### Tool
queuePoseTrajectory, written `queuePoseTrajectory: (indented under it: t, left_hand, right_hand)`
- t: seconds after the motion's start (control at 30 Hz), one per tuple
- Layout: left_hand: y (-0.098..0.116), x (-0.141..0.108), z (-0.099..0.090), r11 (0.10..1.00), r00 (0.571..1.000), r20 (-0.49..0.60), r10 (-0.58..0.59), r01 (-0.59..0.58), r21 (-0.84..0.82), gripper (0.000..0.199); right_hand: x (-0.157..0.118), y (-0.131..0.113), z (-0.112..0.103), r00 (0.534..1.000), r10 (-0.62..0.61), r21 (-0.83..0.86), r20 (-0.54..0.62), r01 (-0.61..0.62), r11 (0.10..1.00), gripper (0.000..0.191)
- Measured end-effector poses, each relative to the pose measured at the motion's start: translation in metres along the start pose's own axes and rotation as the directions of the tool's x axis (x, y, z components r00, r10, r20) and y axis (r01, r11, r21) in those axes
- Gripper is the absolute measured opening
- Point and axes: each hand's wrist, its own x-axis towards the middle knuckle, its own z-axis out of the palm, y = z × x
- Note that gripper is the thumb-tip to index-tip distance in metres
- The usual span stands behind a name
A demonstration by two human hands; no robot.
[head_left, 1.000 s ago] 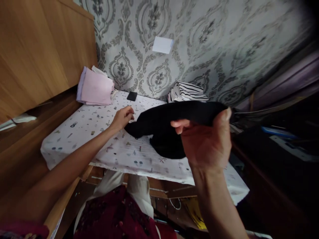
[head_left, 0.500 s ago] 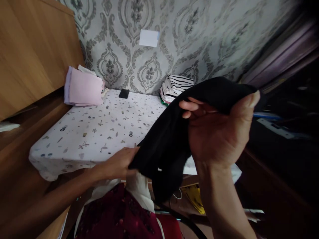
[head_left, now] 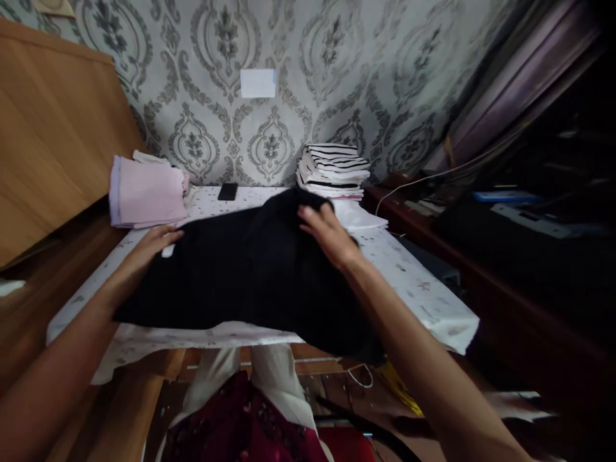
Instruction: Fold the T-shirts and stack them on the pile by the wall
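Note:
A black garment [head_left: 250, 269] lies spread across the patterned tablecloth [head_left: 414, 269], its front part hanging past the table's near edge. At its left end my left hand [head_left: 153, 247] pinches the border, close to a small white tag [head_left: 168, 251]. My right hand [head_left: 332, 239] rests on the upper right part of the fabric with its fingers stretched out. Folds bunch up beside those fingers. What kind of garment it is cannot be made out.
A pile of folded striped and white clothes [head_left: 332, 170] stands by the wall, with white cloth [head_left: 359, 215] before it. Folded pink fabric [head_left: 149, 192] lies at left, near a small black flat object [head_left: 228, 191]. A wooden panel [head_left: 58, 128] borders the left; dark furniture [head_left: 510, 276] the right.
The black garment has come down from the air onto the table and is spread wider. My left hand moved left and away from me; my right hand lowered and turned palm down onto the cloth.

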Motion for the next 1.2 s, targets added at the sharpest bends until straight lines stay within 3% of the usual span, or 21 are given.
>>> queuePoseTrajectory:
  t: [0.07, 0.13, 0.2, 0.27, 0.3, 0.37, 0.43, 0.47, 0.5, 0.63, 0.73, 0.8, 0.9, 0.97, 1.03, 1.13, 1.2]
  left_hand:
    - [-0.01, 0.001, 0.006, 0.987, 0.989, -0.012, -0.151, 0.151, 0.048, 0.036]
    - [-0.019, -0.003, 0.012, 0.97, 0.975, 0.013, -0.22, 0.217, 0.113, 0.035]
    - [-0.022, -0.008, 0.016, 0.965, 0.995, 0.022, -0.102, 0.093, 0.244, 0.039]
    - [-0.019, -0.013, 0.02, 0.891, 0.989, 0.026, 0.146, -0.143, 0.431, 0.045]
    - [-0.016, -0.015, 0.021, 0.815, 0.958, 0.084, 0.275, -0.279, 0.508, 0.046]
    - [-0.01, -0.02, 0.025, 0.646, 0.842, 0.331, 0.426, -0.539, 0.541, 0.046]
    - [-0.006, -0.023, 0.028, 0.554, 0.704, 0.585, 0.402, -0.696, 0.457, 0.053]
    - [-0.005, -0.024, 0.03, 0.543, 0.659, 0.658, 0.365, -0.724, 0.425, 0.056]
    - [-0.004, -0.024, 0.03, 0.548, 0.644, 0.689, 0.332, -0.726, 0.415, 0.056]
    - [0.0, -0.012, 0.025, 0.657, 0.72, 0.644, 0.258, -0.62, 0.43, 0.029]
    - [0.008, 0.013, 0.015, 0.855, 0.761, 0.626, 0.173, -0.431, 0.288, 0.016]
    - [0.016, 0.039, 0.008, 0.931, 0.787, 0.6, 0.144, -0.313, 0.186, 0.017]
    - [0.025, 0.081, 0.002, 0.988, 0.948, 0.313, 0.064, -0.105, 0.115, 0.022]
    - [0.023, 0.102, 0.004, 0.997, 0.996, 0.076, -0.035, 0.029, 0.072, 0.021]
    - [0.013, 0.115, 0.011, 0.993, 0.996, -0.034, -0.081, 0.084, 0.082, 0.021]
    - [-0.013, 0.118, 0.027, 0.986, 0.997, -0.049, -0.064, 0.071, 0.15, 0.024]
    - [-0.03, 0.116, 0.037, 0.97, 1.0, -0.007, 0.004, -0.002, 0.243, 0.026]
  right_hand:
    - [-0.002, 0.041, -0.001, 0.99, 0.127, -0.178, 0.055, -0.116, 0.977, 0.03]
    - [-0.009, 0.07, -0.006, 0.975, 0.205, -0.293, 0.088, -0.171, 0.941, 0.03]
    - [-0.015, 0.086, -0.012, 0.968, 0.213, -0.327, 0.135, -0.159, 0.931, 0.03]
    - [-0.017, 0.092, -0.018, 0.963, 0.192, -0.31, 0.187, -0.128, 0.942, 0.029]
    - [-0.017, 0.092, -0.02, 0.961, 0.188, -0.295, 0.201, -0.124, 0.948, 0.028]
    - [-0.015, 0.091, -0.021, 0.96, 0.196, -0.268, 0.2, -0.138, 0.953, 0.029]
    - [-0.013, 0.089, -0.021, 0.959, 0.212, -0.236, 0.186, -0.166, 0.957, 0.033]
    - [-0.013, 0.088, -0.021, 0.958, 0.225, -0.215, 0.178, -0.185, 0.959, 0.035]
    - [-0.013, 0.087, -0.02, 0.956, 0.24, -0.186, 0.169, -0.208, 0.96, 0.039]
    - [-0.008, 0.079, -0.02, 0.942, 0.299, 0.019, 0.151, -0.305, 0.952, 0.047]
    - [0.011, 0.071, -0.024, 0.924, 0.342, 0.171, 0.173, -0.37, 0.913, 0.047]
    - [0.032, 0.067, -0.026, 0.913, 0.376, 0.231, 0.156, -0.404, 0.885, 0.041]
    - [0.069, 0.067, -0.026, 0.91, 0.403, 0.247, 0.1, -0.415, 0.876, 0.019]
    - [0.089, 0.072, -0.025, 0.923, 0.38, 0.174, 0.055, -0.384, 0.907, 0.02]
    - [0.098, 0.082, -0.023, 0.941, 0.338, 0.048, -0.002, -0.337, 0.94, 0.037]
    - [0.094, 0.104, -0.024, 0.976, 0.208, -0.223, -0.061, -0.216, 0.951, 0.05]
    - [0.086, 0.119, -0.027, 0.997, 0.073, -0.478, -0.016, -0.072, 0.875, 0.054]
